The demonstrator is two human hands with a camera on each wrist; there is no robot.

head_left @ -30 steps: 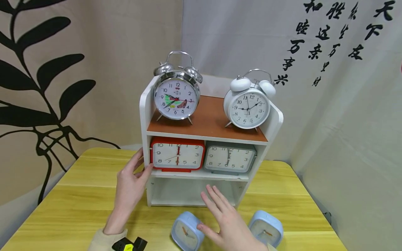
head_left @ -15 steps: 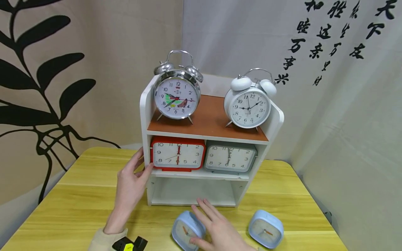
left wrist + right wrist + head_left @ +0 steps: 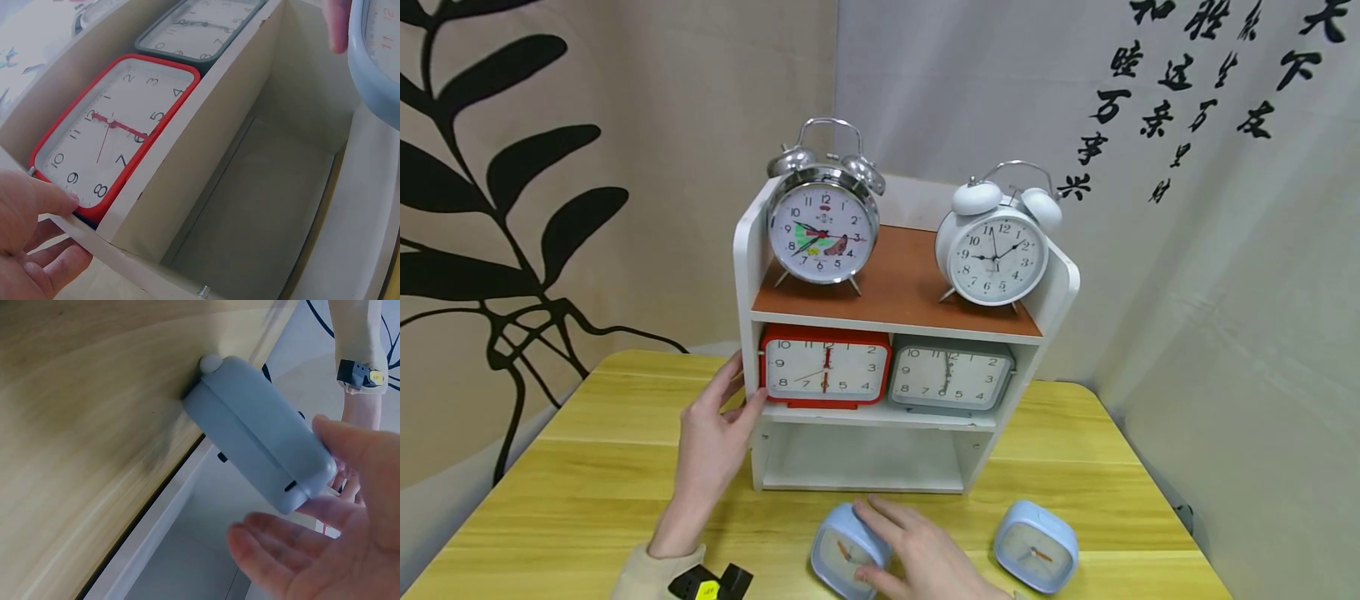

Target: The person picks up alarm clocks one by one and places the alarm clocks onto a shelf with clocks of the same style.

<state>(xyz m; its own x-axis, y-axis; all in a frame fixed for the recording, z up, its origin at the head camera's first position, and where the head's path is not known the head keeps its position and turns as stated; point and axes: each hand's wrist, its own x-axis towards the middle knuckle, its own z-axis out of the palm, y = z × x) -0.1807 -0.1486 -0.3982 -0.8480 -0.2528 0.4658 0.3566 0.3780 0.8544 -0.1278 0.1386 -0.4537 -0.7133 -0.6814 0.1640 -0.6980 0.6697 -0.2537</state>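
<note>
My left hand (image 3: 715, 437) grips the left side panel of a small white shelf (image 3: 868, 422), thumb at its front edge beside the red clock (image 3: 825, 371). In the left wrist view that thumb lies against the red clock's lower corner. On the table before the shelf, my right hand (image 3: 921, 550) pinches the top of a light blue alarm clock (image 3: 833, 554). The right wrist view shows thumb and index finger on either side of this blue clock (image 3: 259, 434), the other fingers extended. A second light blue alarm clock (image 3: 1036, 548) stands to the right.
A grey clock (image 3: 951, 375) shares the middle shelf with the red one. A silver twin-bell clock (image 3: 822, 229) and a white twin-bell clock (image 3: 996, 254) stand on the brown top board (image 3: 902, 275). The bottom compartment (image 3: 861, 458) faces the yellow wooden table (image 3: 587, 492).
My right hand has moved left and down, away from the right blue clock and onto the left blue clock. My left hand stays on the shelf's side.
</note>
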